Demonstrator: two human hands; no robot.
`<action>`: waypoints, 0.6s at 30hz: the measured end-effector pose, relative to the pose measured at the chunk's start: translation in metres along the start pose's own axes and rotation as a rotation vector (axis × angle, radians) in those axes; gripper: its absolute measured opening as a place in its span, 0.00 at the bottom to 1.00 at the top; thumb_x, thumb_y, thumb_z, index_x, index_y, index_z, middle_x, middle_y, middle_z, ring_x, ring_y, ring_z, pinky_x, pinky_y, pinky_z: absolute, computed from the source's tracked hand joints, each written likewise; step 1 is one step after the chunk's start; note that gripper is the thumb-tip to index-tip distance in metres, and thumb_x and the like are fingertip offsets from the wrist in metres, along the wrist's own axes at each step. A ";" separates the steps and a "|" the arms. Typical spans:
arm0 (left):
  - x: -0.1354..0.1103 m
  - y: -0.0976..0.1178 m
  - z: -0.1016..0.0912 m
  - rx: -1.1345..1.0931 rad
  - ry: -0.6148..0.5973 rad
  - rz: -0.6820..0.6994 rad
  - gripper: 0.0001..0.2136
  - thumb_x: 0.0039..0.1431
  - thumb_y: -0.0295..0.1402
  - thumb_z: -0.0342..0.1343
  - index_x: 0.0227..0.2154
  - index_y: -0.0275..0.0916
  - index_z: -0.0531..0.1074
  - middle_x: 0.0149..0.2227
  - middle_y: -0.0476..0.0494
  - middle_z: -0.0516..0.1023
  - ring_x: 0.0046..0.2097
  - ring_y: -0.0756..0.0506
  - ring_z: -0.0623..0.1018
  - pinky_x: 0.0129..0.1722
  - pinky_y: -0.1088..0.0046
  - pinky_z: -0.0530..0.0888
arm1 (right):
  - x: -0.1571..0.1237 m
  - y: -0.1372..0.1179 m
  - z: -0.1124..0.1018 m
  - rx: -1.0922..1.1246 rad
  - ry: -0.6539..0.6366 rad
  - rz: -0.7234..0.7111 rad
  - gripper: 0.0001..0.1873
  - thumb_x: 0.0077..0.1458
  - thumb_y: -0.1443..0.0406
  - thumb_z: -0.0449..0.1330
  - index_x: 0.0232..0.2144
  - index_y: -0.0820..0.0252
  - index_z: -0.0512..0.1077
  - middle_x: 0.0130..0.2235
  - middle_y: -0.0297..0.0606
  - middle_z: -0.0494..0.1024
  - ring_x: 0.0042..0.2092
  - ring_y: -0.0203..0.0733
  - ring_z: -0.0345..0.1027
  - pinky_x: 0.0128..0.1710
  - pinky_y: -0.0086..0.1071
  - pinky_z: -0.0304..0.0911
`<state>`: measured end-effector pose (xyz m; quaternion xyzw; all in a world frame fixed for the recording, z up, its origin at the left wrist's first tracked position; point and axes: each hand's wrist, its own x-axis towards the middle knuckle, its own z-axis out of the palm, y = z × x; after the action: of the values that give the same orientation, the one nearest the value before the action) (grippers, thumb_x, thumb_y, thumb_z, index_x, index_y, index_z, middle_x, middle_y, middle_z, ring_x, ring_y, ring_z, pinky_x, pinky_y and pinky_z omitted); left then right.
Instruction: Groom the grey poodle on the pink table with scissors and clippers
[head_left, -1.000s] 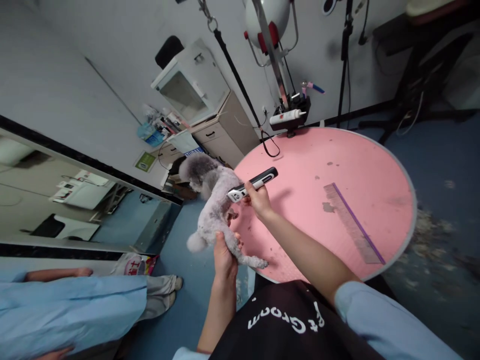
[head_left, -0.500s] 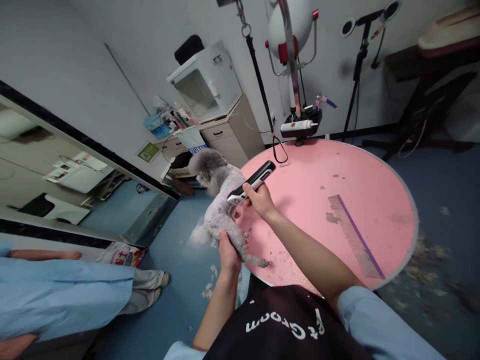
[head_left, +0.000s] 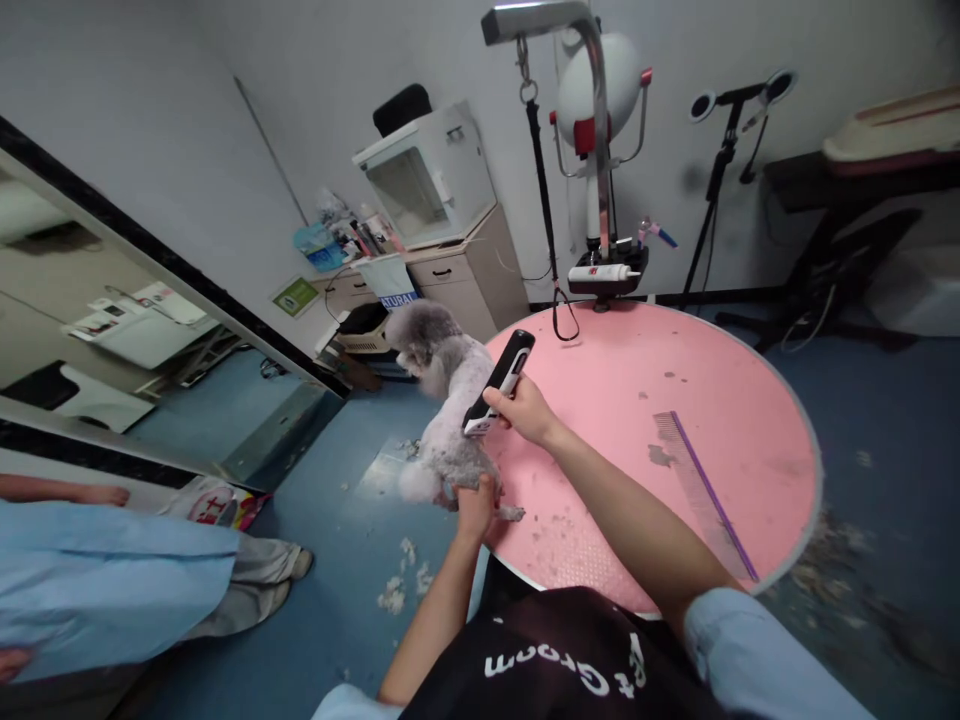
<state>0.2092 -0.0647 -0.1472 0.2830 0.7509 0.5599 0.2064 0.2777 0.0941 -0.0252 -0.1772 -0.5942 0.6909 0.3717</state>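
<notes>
A small grey poodle (head_left: 450, 400) stands at the left edge of a round pink grooming table (head_left: 720, 380), facing away. My left hand (head_left: 475, 508) is closed round the dog's hind leg near the table rim. My right hand (head_left: 525, 412) grips a black and white hair clipper (head_left: 499, 382), its blade end down against the dog's flank. Clipped fur lies on the table by my hands.
A purple comb (head_left: 705, 490) lies on the table's right side. A metal grooming arm (head_left: 592, 130) with a black leash (head_left: 551, 250) rises at the far rim. Cabinets stand behind the dog. Another person in light blue (head_left: 112, 580) is at left. Fur tufts litter the blue floor.
The view has tilted up and levelled. My right hand turned the clipper from lying along the dog's back to pointing down its flank. My left hand slid lower on the hind leg.
</notes>
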 end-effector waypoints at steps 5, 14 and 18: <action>0.000 0.001 -0.002 0.028 -0.005 0.031 0.32 0.48 0.67 0.42 0.14 0.40 0.62 0.14 0.47 0.64 0.17 0.51 0.63 0.17 0.74 0.61 | 0.001 -0.003 0.005 0.019 0.055 -0.021 0.17 0.48 0.52 0.62 0.25 0.58 0.62 0.18 0.28 0.67 0.16 0.32 0.60 0.14 0.26 0.57; 0.000 0.007 -0.006 0.002 -0.018 0.011 0.33 0.42 0.69 0.44 0.14 0.39 0.63 0.14 0.45 0.65 0.17 0.50 0.66 0.16 0.73 0.64 | -0.017 0.002 0.013 -0.111 -0.019 -0.034 0.17 0.48 0.54 0.62 0.33 0.57 0.63 0.24 0.31 0.71 0.25 0.37 0.67 0.22 0.29 0.63; -0.001 0.015 -0.007 0.024 -0.040 0.034 0.29 0.44 0.64 0.49 0.14 0.38 0.65 0.15 0.44 0.67 0.18 0.49 0.68 0.19 0.72 0.66 | -0.026 -0.011 0.015 -0.274 -0.027 -0.076 0.18 0.47 0.55 0.64 0.35 0.58 0.65 0.29 0.35 0.75 0.30 0.40 0.70 0.29 0.31 0.65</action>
<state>0.2084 -0.0668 -0.1311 0.3093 0.7484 0.5485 0.2084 0.2880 0.0646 -0.0163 -0.1943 -0.6942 0.5910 0.3620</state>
